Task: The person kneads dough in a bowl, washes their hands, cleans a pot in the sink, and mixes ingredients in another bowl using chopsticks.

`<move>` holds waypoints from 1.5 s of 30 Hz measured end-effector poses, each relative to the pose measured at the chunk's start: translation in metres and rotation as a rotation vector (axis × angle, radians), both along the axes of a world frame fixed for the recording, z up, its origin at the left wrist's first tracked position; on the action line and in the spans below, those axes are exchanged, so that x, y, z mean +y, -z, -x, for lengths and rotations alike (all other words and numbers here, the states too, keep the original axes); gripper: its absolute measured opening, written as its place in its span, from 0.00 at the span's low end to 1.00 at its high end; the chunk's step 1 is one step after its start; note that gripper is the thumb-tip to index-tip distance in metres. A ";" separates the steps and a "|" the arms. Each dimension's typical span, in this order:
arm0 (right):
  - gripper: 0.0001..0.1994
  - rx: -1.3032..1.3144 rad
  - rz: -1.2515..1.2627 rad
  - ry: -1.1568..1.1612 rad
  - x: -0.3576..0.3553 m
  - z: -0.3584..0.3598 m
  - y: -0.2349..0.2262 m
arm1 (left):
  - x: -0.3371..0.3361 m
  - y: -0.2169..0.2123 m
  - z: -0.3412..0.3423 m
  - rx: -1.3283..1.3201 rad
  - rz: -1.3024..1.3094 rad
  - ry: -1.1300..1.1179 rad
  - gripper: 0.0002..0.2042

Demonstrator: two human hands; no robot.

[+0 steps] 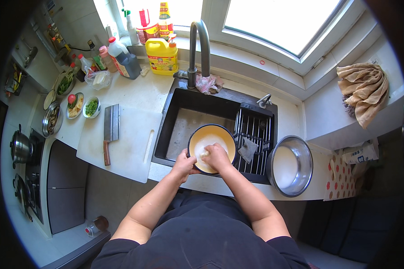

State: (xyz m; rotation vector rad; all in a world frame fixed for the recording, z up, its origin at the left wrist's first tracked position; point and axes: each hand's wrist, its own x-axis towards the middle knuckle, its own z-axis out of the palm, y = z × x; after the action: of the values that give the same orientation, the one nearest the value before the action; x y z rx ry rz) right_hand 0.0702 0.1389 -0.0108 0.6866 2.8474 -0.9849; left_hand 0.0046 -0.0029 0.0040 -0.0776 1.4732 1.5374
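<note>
a yellow-lined bowl with a dark outside [212, 143] is held over the front part of the black sink [184, 117], and everything else sits around that sink. the left hand [184, 162] is curled on the bowl's near-left rim, holding it; the right hand [216, 156] is pressed down inside the bowl with its fingers bent over something pale, too small to make out. behind the sink, left of the grey tap [199, 49], stands a squat yellow jug with a handle and a coloured label [162, 55]; behind that, on the window sill, a red-and-white container [147, 27], a tall yellow-labelled bottle [165, 20] and a spray bottle [131, 26]. further left of the jug is a dark bottle with a red cap [124, 58] and a pink-topped bottle [106, 57]. a crumpled pink cloth [208, 83] lies at the tap's foot. in the sink's right half a dark drain rack [255, 130] carries a grey sponge [247, 149]. right of the sink sits a steel basin [291, 165], and beyond it a red-dotted paper bag [339, 177], partly cut off by the bench edge. left of the sink a white cutting board [125, 139] bears a cleaver with a wooden handle [110, 130]. beyond the board stand small dishes of chopped greens [91, 107] and other food [75, 105]. a tan towel [363, 89] is heaped on the ledge far right of the sink. pots on the stove [21, 148] at far left are bent by the lens and dim.
</note>
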 end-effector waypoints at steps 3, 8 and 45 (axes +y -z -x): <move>0.14 0.093 0.013 0.003 0.001 0.000 0.017 | 0.001 0.000 -0.002 -0.007 -0.002 0.002 0.21; 0.11 0.136 0.185 0.106 0.006 0.000 0.002 | -0.002 -0.002 0.001 -0.022 -0.025 -0.029 0.20; 0.21 0.091 -0.085 -0.066 -0.003 -0.002 -0.013 | 0.003 0.003 0.001 -0.016 -0.044 -0.035 0.20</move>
State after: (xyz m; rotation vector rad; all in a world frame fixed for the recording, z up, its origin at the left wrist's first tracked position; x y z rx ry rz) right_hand 0.0723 0.1363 0.0024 0.5634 2.9852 -0.9135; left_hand 0.0032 -0.0001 0.0013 -0.0901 1.4315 1.5927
